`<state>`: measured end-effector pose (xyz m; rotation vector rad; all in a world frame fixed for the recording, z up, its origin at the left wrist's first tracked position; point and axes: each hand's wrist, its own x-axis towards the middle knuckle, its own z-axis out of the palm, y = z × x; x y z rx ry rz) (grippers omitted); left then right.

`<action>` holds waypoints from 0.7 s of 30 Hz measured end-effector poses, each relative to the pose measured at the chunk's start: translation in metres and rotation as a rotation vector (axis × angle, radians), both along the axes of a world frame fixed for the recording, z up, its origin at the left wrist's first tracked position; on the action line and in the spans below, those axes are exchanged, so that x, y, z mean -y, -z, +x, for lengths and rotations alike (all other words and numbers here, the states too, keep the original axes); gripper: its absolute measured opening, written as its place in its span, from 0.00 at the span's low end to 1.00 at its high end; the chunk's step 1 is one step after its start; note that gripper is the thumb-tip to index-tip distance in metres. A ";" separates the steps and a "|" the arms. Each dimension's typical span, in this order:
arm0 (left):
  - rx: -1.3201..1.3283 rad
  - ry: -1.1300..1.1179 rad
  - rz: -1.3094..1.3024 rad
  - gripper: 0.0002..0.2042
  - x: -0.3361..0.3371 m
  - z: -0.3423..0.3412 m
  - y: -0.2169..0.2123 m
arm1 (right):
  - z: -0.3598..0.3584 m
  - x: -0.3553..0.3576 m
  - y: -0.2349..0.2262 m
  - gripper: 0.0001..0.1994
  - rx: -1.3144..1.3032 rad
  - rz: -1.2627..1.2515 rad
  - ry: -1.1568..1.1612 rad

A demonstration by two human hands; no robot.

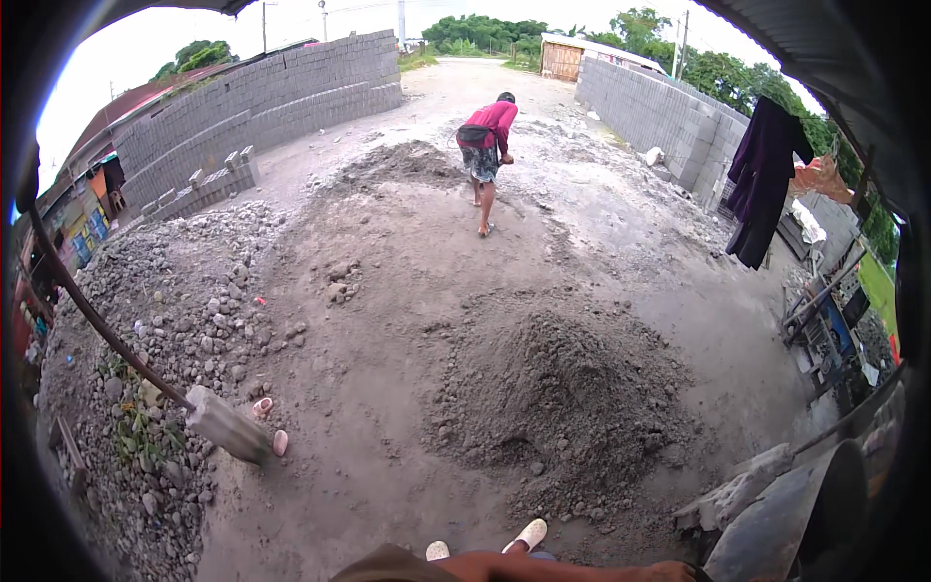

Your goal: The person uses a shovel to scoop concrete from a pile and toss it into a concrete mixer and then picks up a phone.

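- Left hand [671, 571]: five o'clock; openness and hold cannot be told.
- Right hand: not visible.
- Grey panel [768, 529]: four o'clock, near that hand.
- Soil mound [572, 398]: half past four.

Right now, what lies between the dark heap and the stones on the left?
In the head view, gray dirt runs between the heap and the stones, with a clump of rocks farther off and two pink slippers near the stones.
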<state>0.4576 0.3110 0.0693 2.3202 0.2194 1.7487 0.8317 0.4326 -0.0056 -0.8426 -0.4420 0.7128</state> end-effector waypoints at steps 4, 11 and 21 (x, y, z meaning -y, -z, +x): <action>0.103 0.001 -0.314 0.14 0.055 -0.084 0.118 | -0.065 0.053 0.031 0.16 -0.044 0.091 -0.256; 1.112 -0.632 -1.365 0.15 0.204 -0.174 0.276 | -0.277 0.006 0.092 0.16 -0.299 -0.572 -0.788; 1.577 -1.638 -1.764 0.18 0.489 -0.113 0.415 | -0.477 0.258 0.570 0.15 -0.240 -1.745 -1.091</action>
